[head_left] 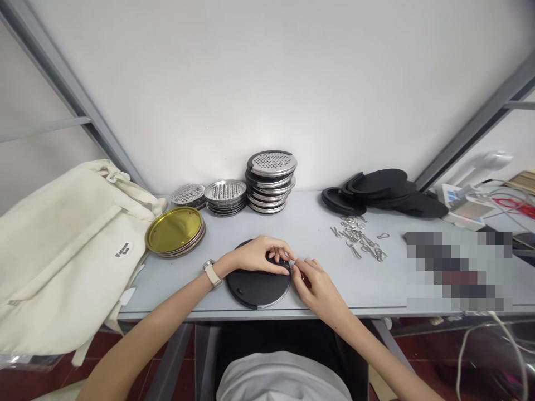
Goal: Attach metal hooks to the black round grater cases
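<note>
A round black disc point(259, 287) with a metal rim strip along its lower right lies flat near the table's front edge. My left hand point(263, 253), with a watch on the wrist, rests over its upper part. Its thumb and index finger close around a small metal clip point(287, 264) at the disc's right edge. From the right, my right hand point(315, 281) pinches at that same clip with thumb and forefinger. Fingers hide most of the clip, so how it sits on the disc cannot be made out.
Loose metal clips point(363, 239) lie right of my hands, before a pile of black discs point(376, 186). Perforated metal discs point(225, 192) and a taller metal-and-black stack point(271, 167) stand by the wall. Gold lids point(175, 231) and a cream bag point(75, 239) are left.
</note>
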A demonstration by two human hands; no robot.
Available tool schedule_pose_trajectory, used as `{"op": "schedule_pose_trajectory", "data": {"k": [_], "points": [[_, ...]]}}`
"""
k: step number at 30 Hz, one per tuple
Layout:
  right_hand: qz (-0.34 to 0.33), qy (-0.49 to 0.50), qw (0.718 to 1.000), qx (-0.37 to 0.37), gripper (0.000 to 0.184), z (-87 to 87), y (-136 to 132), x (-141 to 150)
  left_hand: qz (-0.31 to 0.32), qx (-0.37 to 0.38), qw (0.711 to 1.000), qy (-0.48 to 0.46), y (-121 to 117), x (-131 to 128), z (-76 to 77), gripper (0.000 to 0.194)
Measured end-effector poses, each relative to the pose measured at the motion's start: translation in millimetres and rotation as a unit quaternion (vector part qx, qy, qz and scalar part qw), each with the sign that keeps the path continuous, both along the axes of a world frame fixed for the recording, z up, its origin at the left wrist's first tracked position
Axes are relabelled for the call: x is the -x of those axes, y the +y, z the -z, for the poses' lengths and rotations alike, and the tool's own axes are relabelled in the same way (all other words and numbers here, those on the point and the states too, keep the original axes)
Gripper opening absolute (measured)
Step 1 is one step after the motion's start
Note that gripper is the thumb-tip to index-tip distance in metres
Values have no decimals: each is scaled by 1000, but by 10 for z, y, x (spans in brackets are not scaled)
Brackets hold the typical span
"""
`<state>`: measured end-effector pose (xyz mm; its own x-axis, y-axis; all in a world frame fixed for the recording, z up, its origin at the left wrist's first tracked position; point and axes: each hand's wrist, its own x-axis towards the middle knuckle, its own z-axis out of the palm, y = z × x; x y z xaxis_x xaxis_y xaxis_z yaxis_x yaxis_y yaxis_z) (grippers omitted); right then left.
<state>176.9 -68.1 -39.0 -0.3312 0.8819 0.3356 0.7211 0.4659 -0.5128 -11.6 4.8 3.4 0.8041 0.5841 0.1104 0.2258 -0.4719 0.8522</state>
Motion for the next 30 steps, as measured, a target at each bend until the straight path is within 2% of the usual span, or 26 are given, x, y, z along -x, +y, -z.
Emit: {"op": "schedule_pose_trajectory", "data": {"k": [8, 22, 30], "points": [[12, 34, 999, 13, 26, 24, 8, -9, -1, -6, 1000, 4, -4, 0, -6, 31], [-26, -17, 999, -15, 24, -16, 37, -4, -7, -11, 1000, -3, 10, -3, 28, 27], [-12, -2, 1000, -6, 24, -4, 16, -14, -7, 13, 1000, -2, 8, -10, 20, 26]]}}
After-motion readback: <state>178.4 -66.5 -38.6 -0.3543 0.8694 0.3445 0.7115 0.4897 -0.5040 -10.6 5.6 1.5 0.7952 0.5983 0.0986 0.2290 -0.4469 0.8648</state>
